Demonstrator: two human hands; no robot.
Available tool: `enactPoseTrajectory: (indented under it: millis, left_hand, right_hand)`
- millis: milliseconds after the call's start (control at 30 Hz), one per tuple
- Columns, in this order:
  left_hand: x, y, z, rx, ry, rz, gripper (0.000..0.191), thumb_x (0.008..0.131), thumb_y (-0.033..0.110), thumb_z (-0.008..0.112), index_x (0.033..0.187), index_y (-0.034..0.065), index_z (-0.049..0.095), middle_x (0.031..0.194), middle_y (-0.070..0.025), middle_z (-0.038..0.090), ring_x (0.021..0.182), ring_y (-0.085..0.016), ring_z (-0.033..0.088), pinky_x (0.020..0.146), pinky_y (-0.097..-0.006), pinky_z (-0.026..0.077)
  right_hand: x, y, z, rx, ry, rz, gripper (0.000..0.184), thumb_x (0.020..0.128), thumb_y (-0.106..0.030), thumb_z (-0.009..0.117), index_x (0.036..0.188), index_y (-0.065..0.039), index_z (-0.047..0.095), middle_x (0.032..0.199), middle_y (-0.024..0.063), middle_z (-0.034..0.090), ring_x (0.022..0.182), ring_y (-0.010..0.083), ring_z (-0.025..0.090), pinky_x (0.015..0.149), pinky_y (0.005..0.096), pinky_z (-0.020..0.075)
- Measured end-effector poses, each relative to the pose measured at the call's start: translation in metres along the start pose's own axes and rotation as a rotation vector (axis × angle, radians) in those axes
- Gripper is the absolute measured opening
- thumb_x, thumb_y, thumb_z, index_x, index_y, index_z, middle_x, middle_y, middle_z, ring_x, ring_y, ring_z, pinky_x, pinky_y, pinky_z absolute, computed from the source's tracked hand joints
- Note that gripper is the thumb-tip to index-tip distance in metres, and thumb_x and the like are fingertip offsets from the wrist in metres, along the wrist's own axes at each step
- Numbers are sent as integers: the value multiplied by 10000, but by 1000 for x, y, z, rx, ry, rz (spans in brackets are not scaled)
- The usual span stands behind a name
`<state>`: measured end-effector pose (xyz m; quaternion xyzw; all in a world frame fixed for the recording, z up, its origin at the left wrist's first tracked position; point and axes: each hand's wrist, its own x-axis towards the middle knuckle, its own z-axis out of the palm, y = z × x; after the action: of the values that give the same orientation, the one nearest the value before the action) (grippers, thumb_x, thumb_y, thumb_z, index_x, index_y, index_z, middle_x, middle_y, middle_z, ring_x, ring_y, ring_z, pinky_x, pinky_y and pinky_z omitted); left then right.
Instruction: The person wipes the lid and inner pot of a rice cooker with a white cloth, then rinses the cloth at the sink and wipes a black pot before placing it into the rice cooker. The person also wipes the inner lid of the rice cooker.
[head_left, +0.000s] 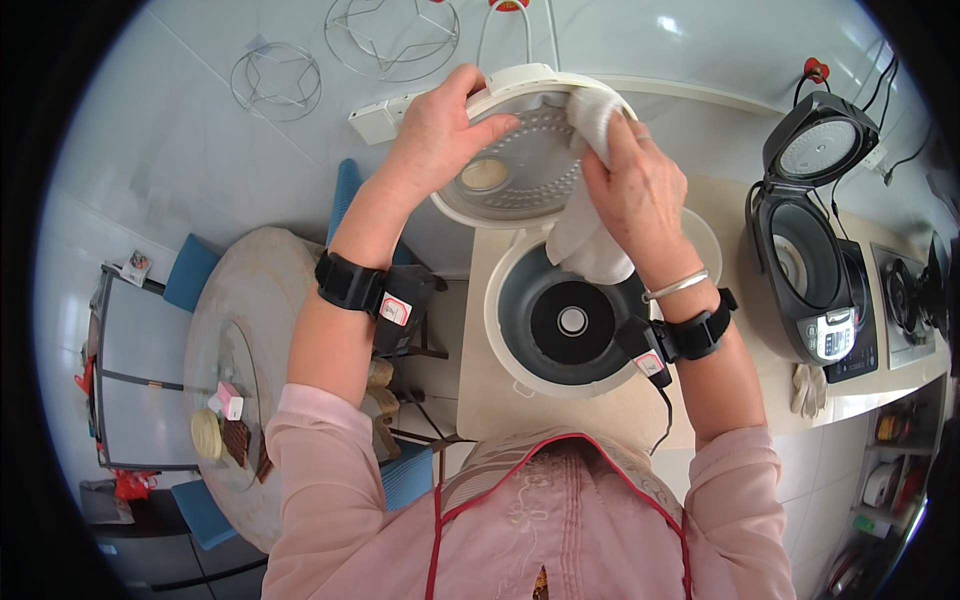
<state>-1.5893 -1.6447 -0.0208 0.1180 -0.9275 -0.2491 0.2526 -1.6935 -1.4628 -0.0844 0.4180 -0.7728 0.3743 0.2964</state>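
Before me stands a white rice cooker (504, 361) with its lid (540, 169) raised. My left hand (454, 124) grips the lid's upper left rim, thumb over the dimpled metal inner face. In my right hand (641, 176) is a white cloth (589, 232), pressed against the inner right side of the lid. Part of the cloth hangs down over the cooker's mouth. No inner pot sits in the cooker; its dark heating plate (546, 326) with a round metal centre shows. My right wrist and a strapped device overlap the cooker's right rim.
To the right, a black multicooker (795, 277) stands with its lid up, beside an induction hob (855, 360) and a gas stove (907, 300). Gloves (808, 390) lie at the counter's front edge (525, 420). A round table (262, 259) with blue chairs is at left. Wire racks (276, 81) hang on the wall.
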Motion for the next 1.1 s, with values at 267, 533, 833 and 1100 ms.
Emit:
enactPoseTrajectory:
  millis: [267, 533, 833, 1100]
  left_hand:
    - [1, -3, 5, -61, 36, 36, 448, 745, 331, 795, 959, 18, 557, 861, -119, 676, 767, -246, 628, 724, -350, 496]
    - [3, -1, 5, -82, 38, -8, 345, 804, 298, 773, 890, 24, 581, 777, -41, 646, 718, -97, 562, 670, -259, 471]
    - [10, -13, 5, -89, 68, 39, 436, 804, 406, 752, 902, 6, 609, 770, -106, 660, 687, -170, 590, 666, -313, 485]
    - [12, -13, 5, 8, 82, -44, 516, 826, 514, 680, 937, 12, 639, 793, -127, 673, 739, -244, 645, 693, -353, 497]
  right_hand:
    - [-17, 7, 3, 73, -90, 220, 308, 831, -182, 599, 1066, 4, 528, 794, 175, 655, 661, 386, 635, 556, 478, 495]
    - [-43, 27, 15, 152, -259, 412, 271, 841, -188, 555, 999, 27, 511, 737, 251, 649, 679, 444, 625, 615, 519, 493]
    - [-67, 31, 36, 164, -581, 398, 313, 829, -227, 538, 1050, -6, 528, 838, 248, 665, 812, 436, 639, 732, 510, 508]
    - [-71, 7, 46, 56, -827, 248, 449, 820, -211, 533, 1244, -61, 531, 899, 214, 677, 860, 400, 651, 782, 497, 516]
